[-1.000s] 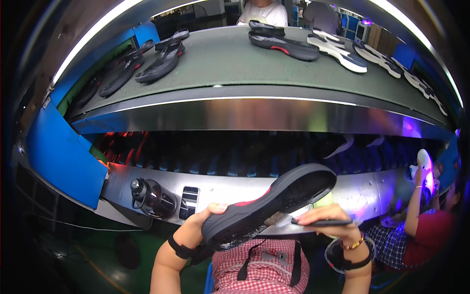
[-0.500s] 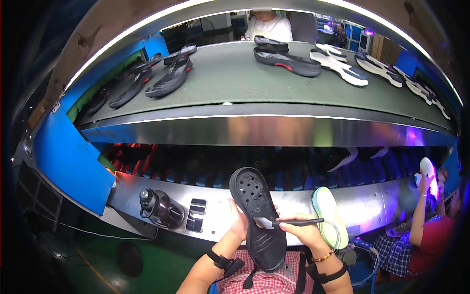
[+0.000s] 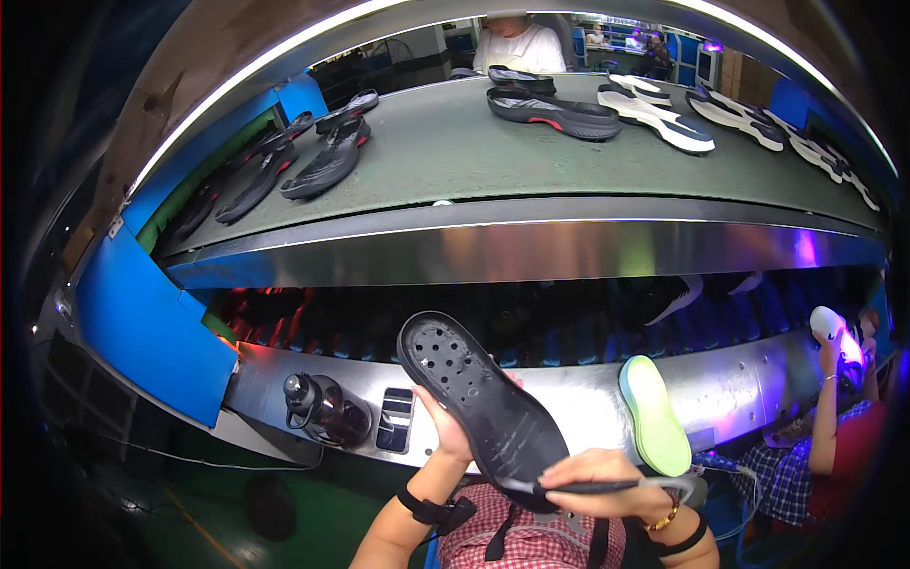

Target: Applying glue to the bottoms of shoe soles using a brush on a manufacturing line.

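My left hand point(image 3: 445, 431) grips a black shoe sole point(image 3: 483, 408) by its left edge, its fingers wrapped underneath and partly hidden. The sole is tilted, its inner side facing up; round holes dot the far end and a wet-looking sheen covers parts of it. Between the fingers of my right hand point(image 3: 602, 469) is a brush point(image 3: 592, 487) with a black handle. Its tip touches the near end of the sole, and a thin tube or cord runs by the wrist. Right of the sole, a yellow-green sole point(image 3: 656, 422) rests on the metal ledge.
A dark bottle point(image 3: 332, 414) and a phone-like slab point(image 3: 394, 420) stand and lie on the metal ledge point(image 3: 730, 389) at left. Beyond, a green conveyor belt point(image 3: 427, 166) carries several black and white soles. At right, a co-worker's arm point(image 3: 823, 417) holds a white shoe part.
The brush has moved from the sole's middle to its near end with my right hand. My left hand has turned the sole, its far end swinging left.
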The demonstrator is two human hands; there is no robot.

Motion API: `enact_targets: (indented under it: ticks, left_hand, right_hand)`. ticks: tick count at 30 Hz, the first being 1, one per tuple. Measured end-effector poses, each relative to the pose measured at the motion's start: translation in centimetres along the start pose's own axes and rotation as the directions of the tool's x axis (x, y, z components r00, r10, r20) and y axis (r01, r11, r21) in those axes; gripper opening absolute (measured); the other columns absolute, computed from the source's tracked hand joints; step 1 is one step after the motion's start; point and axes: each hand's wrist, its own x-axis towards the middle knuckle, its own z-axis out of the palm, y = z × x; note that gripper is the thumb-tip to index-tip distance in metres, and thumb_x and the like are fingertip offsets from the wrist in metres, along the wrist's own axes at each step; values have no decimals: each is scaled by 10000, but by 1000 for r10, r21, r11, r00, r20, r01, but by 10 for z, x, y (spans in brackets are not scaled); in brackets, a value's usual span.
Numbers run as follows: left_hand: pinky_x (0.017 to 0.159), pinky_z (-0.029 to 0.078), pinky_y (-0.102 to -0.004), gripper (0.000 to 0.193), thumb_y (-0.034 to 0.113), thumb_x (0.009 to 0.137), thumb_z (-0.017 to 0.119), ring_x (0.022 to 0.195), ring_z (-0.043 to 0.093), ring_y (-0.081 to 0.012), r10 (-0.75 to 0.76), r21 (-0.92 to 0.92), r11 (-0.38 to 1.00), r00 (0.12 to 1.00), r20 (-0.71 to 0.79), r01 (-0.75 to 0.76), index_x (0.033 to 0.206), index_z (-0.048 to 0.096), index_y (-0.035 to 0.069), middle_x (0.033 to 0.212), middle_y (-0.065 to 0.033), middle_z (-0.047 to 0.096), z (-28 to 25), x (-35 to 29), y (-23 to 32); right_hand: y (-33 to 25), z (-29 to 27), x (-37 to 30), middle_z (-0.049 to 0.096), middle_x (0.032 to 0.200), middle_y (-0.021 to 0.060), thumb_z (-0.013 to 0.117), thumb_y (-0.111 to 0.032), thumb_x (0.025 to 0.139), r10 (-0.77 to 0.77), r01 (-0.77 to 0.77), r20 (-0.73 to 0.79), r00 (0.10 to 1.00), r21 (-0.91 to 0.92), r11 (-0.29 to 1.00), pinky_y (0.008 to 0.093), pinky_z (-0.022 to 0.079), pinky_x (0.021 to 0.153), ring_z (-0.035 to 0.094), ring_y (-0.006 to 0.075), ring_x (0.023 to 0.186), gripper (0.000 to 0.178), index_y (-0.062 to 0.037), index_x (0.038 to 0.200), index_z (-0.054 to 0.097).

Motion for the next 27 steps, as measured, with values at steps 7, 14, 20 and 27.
enact_targets:
  ticks: [7,14,20,27]
  left_hand:
    - [945,429,-497,1109,910,694,161,1074,547,-379,63,-12,998,984,168,-62,1324,421,36,1113,-224,590,24,6,-12]
    - [975,400,-519,1121,923,661,296,1111,513,-417,262,-198,956,932,251,-216,1364,401,56,1176,-251,560,25,16,2]
    - [989,388,-553,1165,921,627,383,1135,508,-430,256,-234,954,912,321,-185,1373,376,26,1191,-290,537,39,13,11]
    - [946,430,-553,1173,931,613,370,1126,518,-431,285,-224,951,892,351,-215,1385,364,48,1177,-305,540,48,14,12]
  right_hand:
    - [-10,4,26,703,903,118,744,-30,730,-133,138,-116,984,40,990,329,528,789,683,256,863,187,-24,911,696]
    - [1,-7,8,710,923,90,743,-54,738,98,-88,-131,987,80,993,312,510,797,663,210,859,206,-33,941,714]
    - [0,-13,-3,705,907,139,749,-6,708,55,-18,-130,990,268,963,345,514,817,661,235,890,210,0,914,711]
    - [6,-16,-10,711,914,117,751,-31,721,-1,-3,10,1000,399,917,315,494,747,675,212,824,235,-10,952,714]
